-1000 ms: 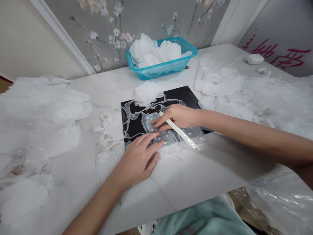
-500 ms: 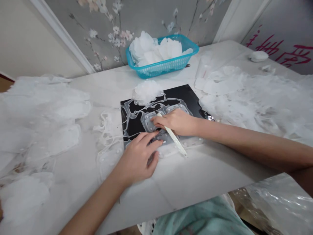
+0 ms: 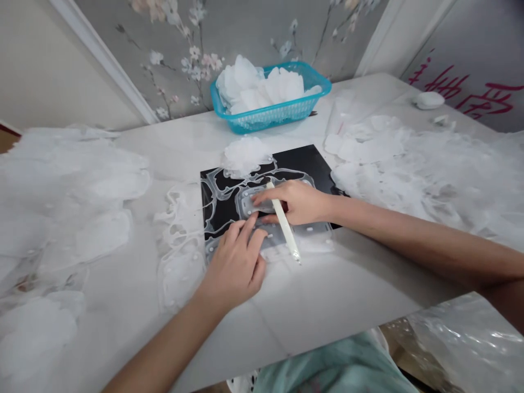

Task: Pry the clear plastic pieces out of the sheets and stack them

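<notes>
My right hand (image 3: 301,202) holds a craft knife (image 3: 289,234) with a slim pale handle, its dark tip pointing away from me. The thumb and index finger of that hand reach apart over a translucent plastic sheet (image 3: 248,203) with rounded cut shapes and small slots. My left hand (image 3: 235,262) lies with fingers apart, its fingertips on the sheet's near part, close to my right thumb. Under the sheet is a black board (image 3: 297,158). A small stack of frosted cut pieces (image 3: 246,155) rests on the board's far edge.
A blue basket (image 3: 270,112) full of frosted pieces stands at the back against the wall. Piles of translucent sheets lie on the left (image 3: 77,185) and right (image 3: 434,174). Thin plastic offcuts (image 3: 178,210) are left of the board. A clear plastic bag (image 3: 470,333) hangs by the near right edge.
The craft knife has swung more upright in my right hand, and its rear end has moved left. My right index finger and thumb have spread. My left hand has shifted slightly left.
</notes>
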### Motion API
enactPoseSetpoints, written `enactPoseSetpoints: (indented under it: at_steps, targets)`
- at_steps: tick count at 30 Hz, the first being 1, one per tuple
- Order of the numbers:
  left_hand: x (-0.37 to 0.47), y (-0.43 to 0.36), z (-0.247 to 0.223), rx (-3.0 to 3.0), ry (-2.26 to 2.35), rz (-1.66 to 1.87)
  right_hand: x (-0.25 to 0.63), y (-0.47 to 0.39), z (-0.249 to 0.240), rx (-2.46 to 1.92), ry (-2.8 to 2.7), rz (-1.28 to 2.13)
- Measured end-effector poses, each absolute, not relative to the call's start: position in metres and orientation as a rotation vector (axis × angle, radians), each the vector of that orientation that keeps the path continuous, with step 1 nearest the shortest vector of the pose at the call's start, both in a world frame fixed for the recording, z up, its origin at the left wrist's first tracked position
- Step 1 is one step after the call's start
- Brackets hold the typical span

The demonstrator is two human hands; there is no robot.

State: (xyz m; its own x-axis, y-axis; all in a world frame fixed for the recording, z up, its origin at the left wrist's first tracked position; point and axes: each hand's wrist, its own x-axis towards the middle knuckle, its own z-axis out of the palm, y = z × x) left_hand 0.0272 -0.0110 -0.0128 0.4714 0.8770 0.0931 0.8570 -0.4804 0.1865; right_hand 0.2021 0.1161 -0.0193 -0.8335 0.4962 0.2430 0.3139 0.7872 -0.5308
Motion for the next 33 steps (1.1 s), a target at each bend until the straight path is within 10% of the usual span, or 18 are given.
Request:
enactPoseSetpoints:
  at_steps: [21, 33]
  targets:
    - [0.025, -0.010, -0.011, 2.475, 1.479, 0.401, 0.208, 0.148, -0.012, -1.193, -1.331, 1.153]
    - [0.021, -0.015, -0.009, 2.636, 1.472, 0.563, 0.234, 0.219, 0.014, -1.232, -1.098, 0.432]
